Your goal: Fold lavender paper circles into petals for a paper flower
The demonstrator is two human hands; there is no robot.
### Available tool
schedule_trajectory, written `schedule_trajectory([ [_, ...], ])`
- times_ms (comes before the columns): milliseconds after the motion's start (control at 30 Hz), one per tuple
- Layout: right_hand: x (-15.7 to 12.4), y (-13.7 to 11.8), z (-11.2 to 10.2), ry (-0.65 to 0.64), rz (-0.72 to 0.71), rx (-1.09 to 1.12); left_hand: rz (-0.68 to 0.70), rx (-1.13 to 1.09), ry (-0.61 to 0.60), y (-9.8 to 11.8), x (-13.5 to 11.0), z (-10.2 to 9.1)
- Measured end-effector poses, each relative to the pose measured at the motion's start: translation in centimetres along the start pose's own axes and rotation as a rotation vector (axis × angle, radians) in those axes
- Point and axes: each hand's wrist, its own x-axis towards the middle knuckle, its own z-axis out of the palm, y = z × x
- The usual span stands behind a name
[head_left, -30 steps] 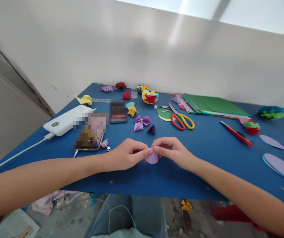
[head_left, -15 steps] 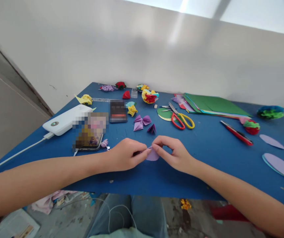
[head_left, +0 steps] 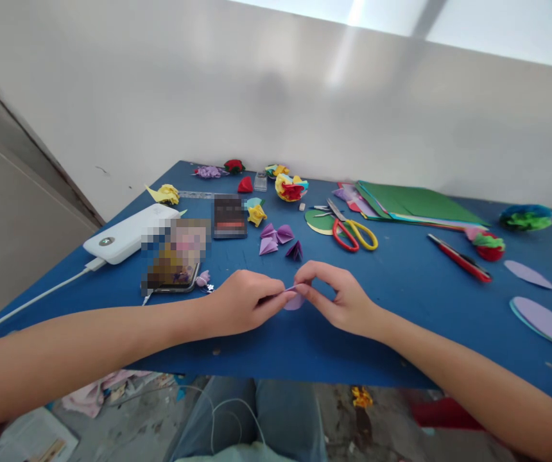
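Observation:
Between my two hands, above the front part of the blue table (head_left: pixel 353 350), is a small piece of light purple paper (head_left: pixel 294 302). My left hand (head_left: pixel 251 301) pinches its left side with thumb and fingers. The right side is pinched between thumb and forefinger of my right hand (head_left: pixel 336 298). My fingers cover part of the paper, so its full shape is hidden. Just beyond my hands lie several folded purple paper pieces (head_left: pixel 269 245), one of them a darker purple fan (head_left: pixel 295 251).
Red-and-yellow scissors (head_left: pixel 355 235) lie beyond my right hand. Green paper sheets (head_left: pixel 420 204), a red-black cutter (head_left: pixel 459 258) and purple paper petals (head_left: pixel 550 322) are at right. To the left are a phone (head_left: pixel 180 253), a white power bank (head_left: pixel 131 233) with a cable, and paper flowers (head_left: pixel 291 187) behind.
My right fingers have shifted slightly along the purple paper's upper edge, and less of the paper shows below them. The things on the table have stayed in place.

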Motion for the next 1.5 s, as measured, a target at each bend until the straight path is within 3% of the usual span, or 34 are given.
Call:
schedule_trajectory([
  [400,-0.05,-0.08,0.09,0.003,0.043,0.023,0.005,-0.062,-0.021,0.25,-0.08,-0.12],
  [767,-0.01,-0.01,-0.18,-0.209,0.185,0.089,-0.018,-0.194,-0.052,0.36,0.08,-0.44],
  [900,-0.09,-0.09,-0.30,-0.187,0.162,0.181,-0.022,-0.178,-0.042,0.31,0.02,-0.29],
  [1100,0.03,-0.32,-0.15,-0.134,0.096,0.022,-0.040,-0.174,-0.050,0.34,0.00,-0.26],
  [1300,-0.11,-0.46,0.18,-0.173,0.067,-0.001,-0.130,-0.417,-0.232,0.46,0.22,-0.65],
  [1500,-0.17,-0.44,0.51,-0.186,0.060,0.026,-0.197,-0.484,-0.262,0.65,0.38,-0.42],
])
